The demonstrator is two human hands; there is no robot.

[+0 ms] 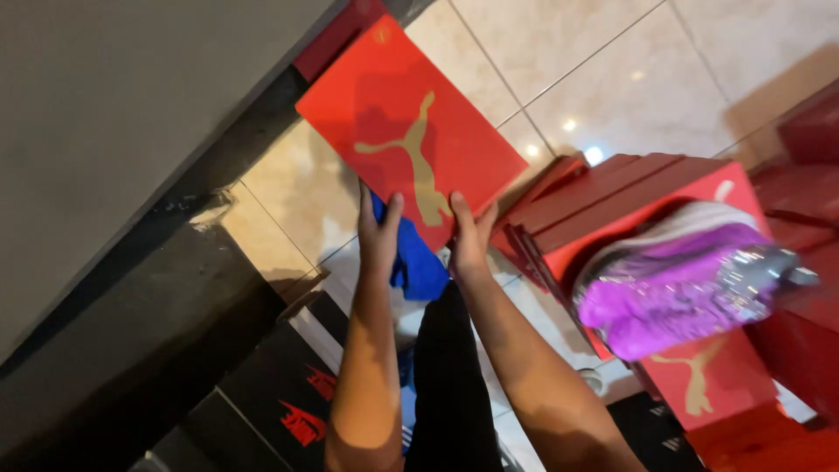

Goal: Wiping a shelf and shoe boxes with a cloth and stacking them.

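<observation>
Tilted head view, close over floor

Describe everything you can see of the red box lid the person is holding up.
The red box lid is a flat, cardboard-looking rectangle with a gold leaping-animal emblem on its face. It is tilted diagonally above the tiled floor. The left hand and right hand grip its lower edge, fingers pressing the face. It looks clean and undamaged.

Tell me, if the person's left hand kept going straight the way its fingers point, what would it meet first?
The left hand already grips the near edge of the red shoebox lid, so it would press straight into that. Beyond it lie beige floor tiles; depth is hard to judge.
</observation>
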